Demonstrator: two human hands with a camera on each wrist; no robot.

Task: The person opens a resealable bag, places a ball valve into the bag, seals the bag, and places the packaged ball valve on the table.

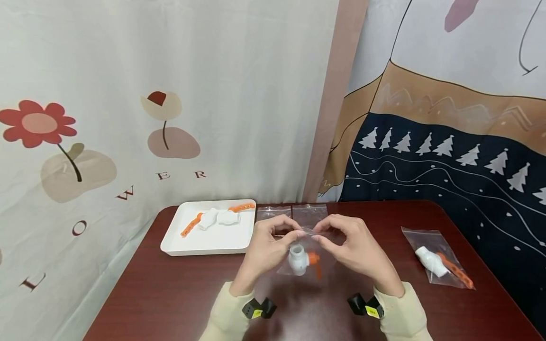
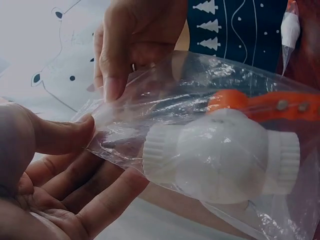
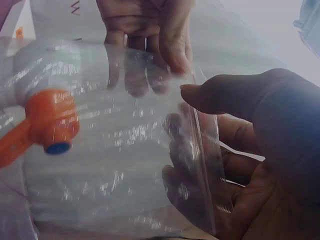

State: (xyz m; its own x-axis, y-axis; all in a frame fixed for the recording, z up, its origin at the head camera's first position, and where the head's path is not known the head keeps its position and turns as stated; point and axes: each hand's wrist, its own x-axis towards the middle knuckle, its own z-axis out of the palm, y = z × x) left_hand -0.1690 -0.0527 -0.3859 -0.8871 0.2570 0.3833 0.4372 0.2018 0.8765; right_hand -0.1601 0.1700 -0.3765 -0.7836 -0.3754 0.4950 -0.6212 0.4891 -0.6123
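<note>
The left grip (image 1: 269, 244) and right grip (image 1: 357, 246) each pinch the top edge of a clear zip bag (image 3: 120, 185) between thumb and fingers, over a dark red counter (image 1: 170, 298). Inside it, a white valve (image 1: 297, 260) with an orange handle (image 1: 314, 259) hangs just below and between both grips. A white tray (image 1: 204, 245) lies left of the left grip; another bagged valve (image 1: 431, 262) lies right of the right grip.

This is a makeshift work corner, perhaps in a home, its walls hidden: a flower-printed curtain (image 1: 239, 94) and a tree-printed cloth (image 1: 426, 170) hang behind a dark red tabletop (image 1: 170, 293) carrying clear zip bags (image 1: 310, 213) and a white tray (image 1: 230, 237) of plastic valves (image 1: 228, 217).
</note>
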